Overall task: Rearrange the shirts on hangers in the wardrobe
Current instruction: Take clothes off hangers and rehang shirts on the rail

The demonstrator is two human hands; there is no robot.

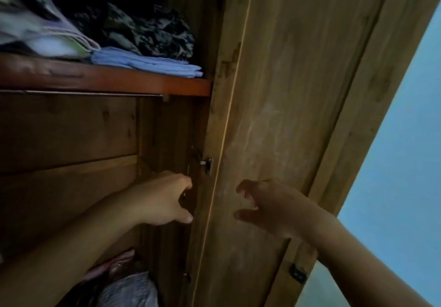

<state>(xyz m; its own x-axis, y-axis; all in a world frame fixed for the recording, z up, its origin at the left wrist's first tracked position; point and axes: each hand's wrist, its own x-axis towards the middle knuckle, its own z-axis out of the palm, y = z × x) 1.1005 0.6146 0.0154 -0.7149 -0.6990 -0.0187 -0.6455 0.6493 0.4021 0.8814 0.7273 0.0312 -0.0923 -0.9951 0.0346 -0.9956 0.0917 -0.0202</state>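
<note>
No shirts on hangers show in the head view. The metal hanging rail (95, 93) runs bare under the wardrobe's reddish shelf (143, 84). My left hand (164, 201) reaches inside, up against the wardrobe's right inner wall, just below a small metal latch (207, 166). Its thumb and fingers curve apart with nothing seen between them. My right hand (265, 206) hovers in front of the open wooden door (286, 92), fingers spread and bent like a claw, holding nothing.
On the shelf lie a folded light-blue cloth (148, 63), dark patterned clothes (155, 30) and a blurred pale bundle (35, 27). Bunched pink and grey clothes (128, 290) sit at the wardrobe's bottom. A blue wall (405, 163) lies right of the door.
</note>
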